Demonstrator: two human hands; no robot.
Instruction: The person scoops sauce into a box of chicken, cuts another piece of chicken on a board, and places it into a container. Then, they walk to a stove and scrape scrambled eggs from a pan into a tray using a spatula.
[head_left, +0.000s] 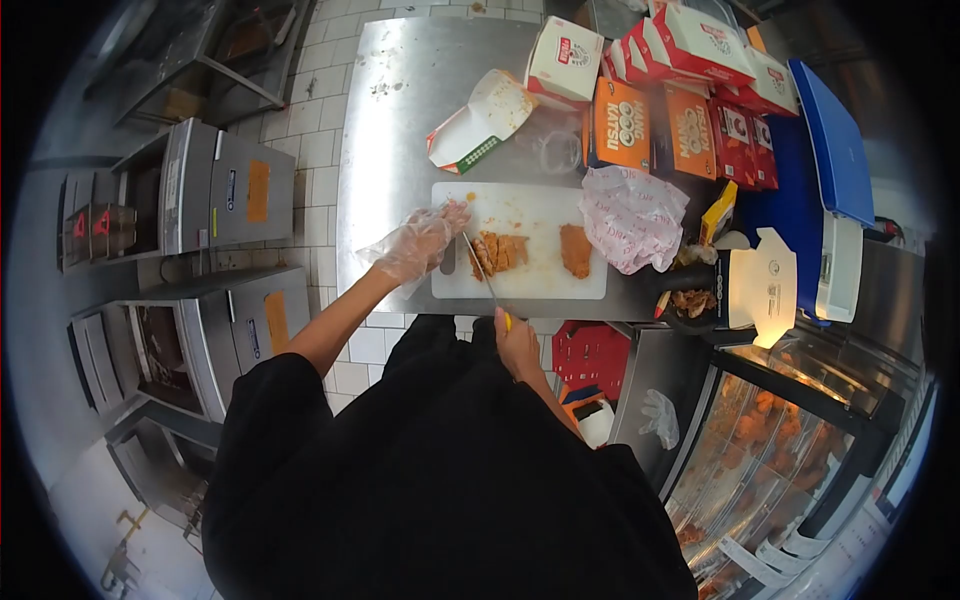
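A white cutting board (530, 291) lies on the steel table under my hands. Breaded fried cutlet (503, 252), cut into strips, is bunched on its left half. A second, uncut-looking piece of fried cutlet (575, 251) rests near the right end. My right hand (517, 347) grips the yellow handle of a knife (480, 262), whose blade slants up and left along the strips' left side. In a clear plastic glove, my left hand (430, 238) hovers over or rests on the board's left end, beside the blade tip. Its fingers look extended, with nothing visible in them.
Crumpled printed paper (635, 218) overlaps the board's right edge. Behind it stand orange boxes (620, 122) and stacked red-and-white boxes (690, 45). An open stained carton (483, 120) lies beyond the board. A black bowl (688, 310) sits right, above a lit glass food cabinet (765, 440).
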